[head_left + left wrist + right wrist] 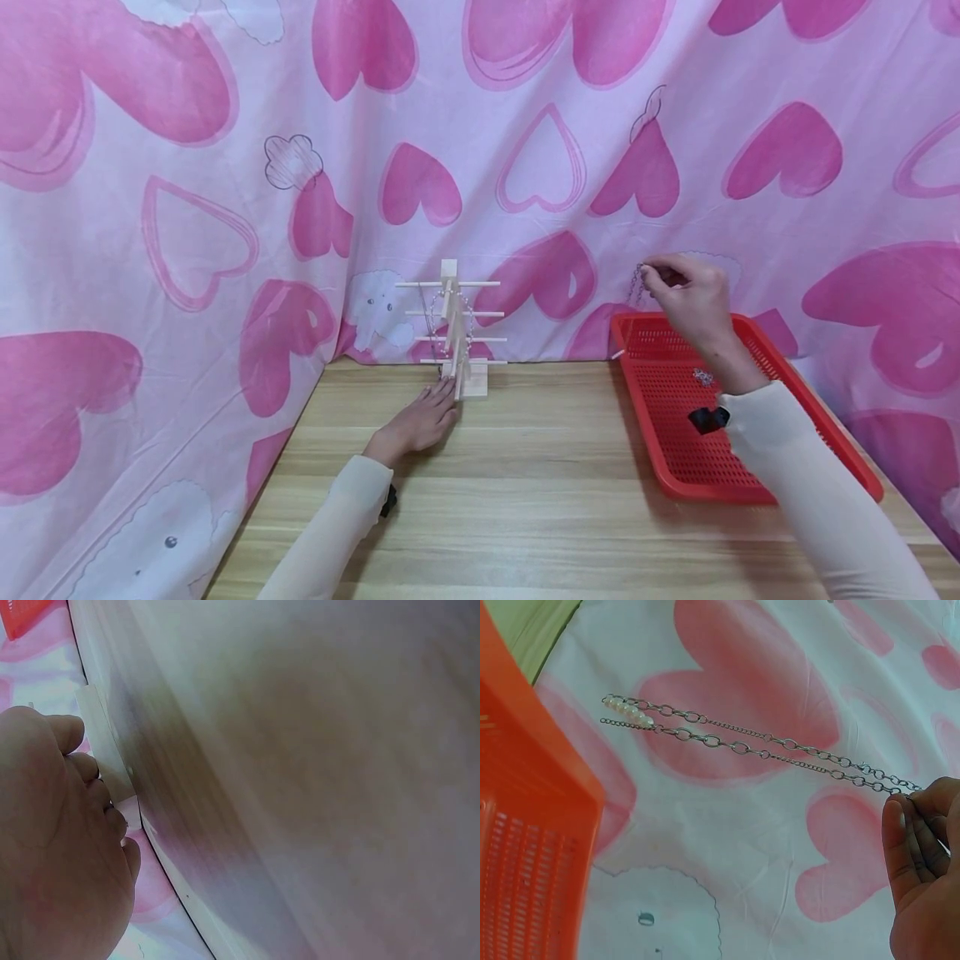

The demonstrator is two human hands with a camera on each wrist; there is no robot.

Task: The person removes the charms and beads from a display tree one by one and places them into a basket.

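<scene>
Right hand [693,300] up by the red basket's [642,417] far left corner, thumb and forefinger pinching a pearl-and-chain necklace [713,740]. In the right-wrist view it hangs as two near-parallel strands, pearls at the low bend, no knot I can make out, apart from the basket wall. Left hand [420,421] well left of the basket, fingers extended and grasping nothing, laid at the foot of a wooden peg stand [457,346] on the tabletop [555,467]; how hard they press I cannot tell. A beaded necklace [469,325] hangs on the stand. A silvery chain [702,377] lies inside the basket.

Step in hand, as I judge it: carrying the pinched necklace clear of the basket. I would lift a touch first, so the pearls cannot catch the basket rim, then travel slowly to its left. Better a small, steady pinch; rolling the fingertips would likely twist the strands together. I would let any swing die before nearing the pegs, which jut out either side and could snag a loose loop. Left fingers are best flat against the foot: the stand looks light and may tip if tugged.
</scene>
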